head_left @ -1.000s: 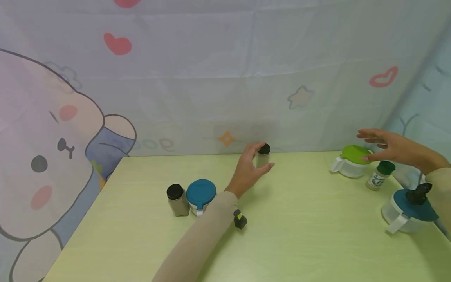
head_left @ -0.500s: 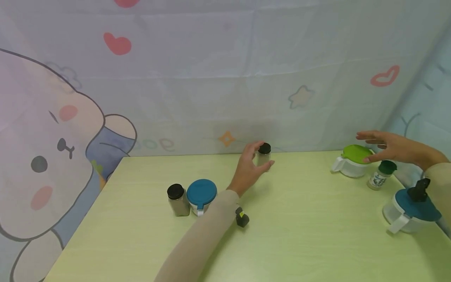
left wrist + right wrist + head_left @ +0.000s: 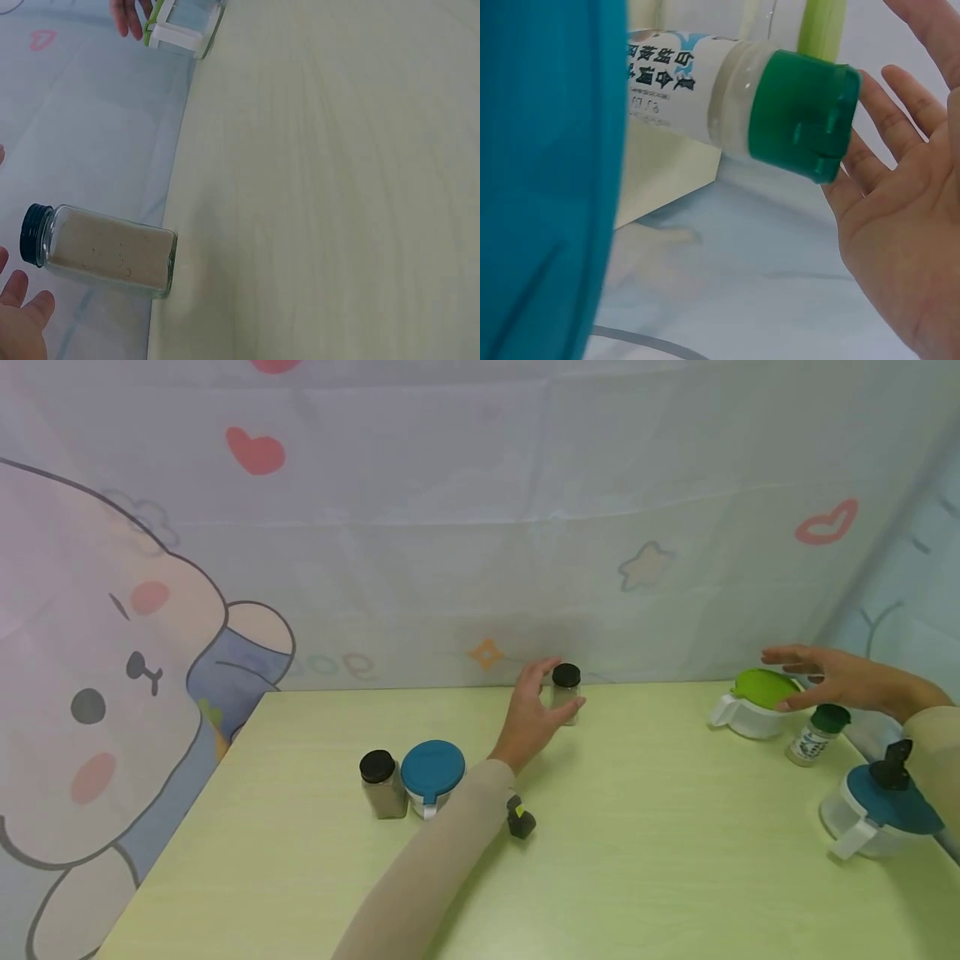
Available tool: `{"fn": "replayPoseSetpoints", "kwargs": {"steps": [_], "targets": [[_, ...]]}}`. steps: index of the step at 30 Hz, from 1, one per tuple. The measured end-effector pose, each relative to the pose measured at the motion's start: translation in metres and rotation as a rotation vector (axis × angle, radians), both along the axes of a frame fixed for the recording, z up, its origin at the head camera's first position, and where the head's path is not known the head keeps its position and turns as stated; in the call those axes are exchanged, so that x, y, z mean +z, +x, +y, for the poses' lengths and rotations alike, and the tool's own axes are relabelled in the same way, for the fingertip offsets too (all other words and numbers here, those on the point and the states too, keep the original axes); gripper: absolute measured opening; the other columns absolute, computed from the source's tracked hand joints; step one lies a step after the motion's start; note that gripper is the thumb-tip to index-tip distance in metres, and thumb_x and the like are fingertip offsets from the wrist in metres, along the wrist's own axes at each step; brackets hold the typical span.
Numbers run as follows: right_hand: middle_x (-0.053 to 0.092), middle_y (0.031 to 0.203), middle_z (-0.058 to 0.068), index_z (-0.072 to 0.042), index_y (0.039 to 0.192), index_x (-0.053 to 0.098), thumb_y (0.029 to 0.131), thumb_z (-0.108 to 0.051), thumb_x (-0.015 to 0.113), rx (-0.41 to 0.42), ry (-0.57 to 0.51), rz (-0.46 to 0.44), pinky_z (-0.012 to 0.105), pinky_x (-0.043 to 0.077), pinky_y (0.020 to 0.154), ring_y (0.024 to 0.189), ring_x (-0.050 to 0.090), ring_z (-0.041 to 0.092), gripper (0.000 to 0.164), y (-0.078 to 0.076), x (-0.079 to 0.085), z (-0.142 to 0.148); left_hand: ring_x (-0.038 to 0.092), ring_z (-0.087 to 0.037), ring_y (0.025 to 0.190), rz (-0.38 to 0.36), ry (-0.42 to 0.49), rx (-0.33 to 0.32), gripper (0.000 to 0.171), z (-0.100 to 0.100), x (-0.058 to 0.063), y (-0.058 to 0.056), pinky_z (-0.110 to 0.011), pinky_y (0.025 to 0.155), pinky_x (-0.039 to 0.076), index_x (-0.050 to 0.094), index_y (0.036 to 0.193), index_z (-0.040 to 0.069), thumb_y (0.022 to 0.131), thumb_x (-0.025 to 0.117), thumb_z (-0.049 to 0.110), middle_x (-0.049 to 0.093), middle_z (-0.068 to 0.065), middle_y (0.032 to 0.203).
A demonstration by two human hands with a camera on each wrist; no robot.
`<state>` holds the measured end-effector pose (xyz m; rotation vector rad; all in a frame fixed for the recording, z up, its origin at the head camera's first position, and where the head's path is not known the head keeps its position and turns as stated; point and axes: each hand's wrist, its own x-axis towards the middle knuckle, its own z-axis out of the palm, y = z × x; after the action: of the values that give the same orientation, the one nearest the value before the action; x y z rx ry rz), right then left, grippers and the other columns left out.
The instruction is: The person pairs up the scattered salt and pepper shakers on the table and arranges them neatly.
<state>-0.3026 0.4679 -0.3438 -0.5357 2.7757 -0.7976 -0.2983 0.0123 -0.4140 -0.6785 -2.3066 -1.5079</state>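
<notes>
right hand (image 3: pixel 855 683) lower, near chinese-lettered shaker (image 3: pixel 735 97)

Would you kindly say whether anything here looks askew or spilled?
Nothing stands out: the black-capped jar by the left hand and the green-capped shaker near the right hand stand upright, with no visible spill.

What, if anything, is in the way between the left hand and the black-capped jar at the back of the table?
Nothing visible. The left hand is spread around the jar, and the left wrist view shows only open space between them. The blue-lidded pot stands beside the forearm, outside that gap.
</notes>
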Motion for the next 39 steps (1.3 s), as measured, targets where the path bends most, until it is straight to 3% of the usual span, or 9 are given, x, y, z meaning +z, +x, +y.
{"fn": "replayPoseSetpoints", "kwargs": {"steps": [16, 32, 39], "targets": [[0.02, 0.161, 0.031, -0.002, 0.16, 0.017, 0.094, -0.028, 0.074, -0.02, 0.03, -0.084, 0.078, 0.034, 0.098, 0.139, 0.025, 0.061, 0.091, -0.003, -0.006, 0.008, 0.044, -0.037, 0.136, -0.083, 0.104, -0.005, 0.073, 0.002, -0.009, -0.011, -0.049, 0.113, 0.041, 0.043, 0.15, 0.007, 0.091, 0.079, 0.029, 0.042, -0.009, 0.151], [0.02, 0.16, 0.034, 0.002, 0.158, 0.018, 0.095, -0.024, 0.072, 0.014, 0.022, -0.139, 0.076, 0.037, 0.098, 0.139, 0.022, 0.064, 0.087, -0.009, -0.003, 0.009, 0.043, -0.035, 0.139, -0.132, 0.148, -0.007, 0.076, 0.006, -0.012, -0.016, -0.047, 0.114, 0.04, 0.041, 0.152, 0.007, 0.09, 0.079, 0.03, 0.042, -0.008, 0.152], [0.023, 0.158, 0.035, 0.004, 0.157, 0.021, 0.094, -0.029, 0.074, 0.004, 0.079, -0.128, 0.075, 0.037, 0.1, 0.136, 0.027, 0.065, 0.089, -0.012, -0.001, 0.002, 0.044, -0.034, 0.138, -0.144, 0.156, -0.003, 0.077, 0.007, -0.014, -0.018, -0.047, 0.115, 0.04, 0.041, 0.152, 0.008, 0.09, 0.08, 0.03, 0.043, -0.007, 0.152]]}}
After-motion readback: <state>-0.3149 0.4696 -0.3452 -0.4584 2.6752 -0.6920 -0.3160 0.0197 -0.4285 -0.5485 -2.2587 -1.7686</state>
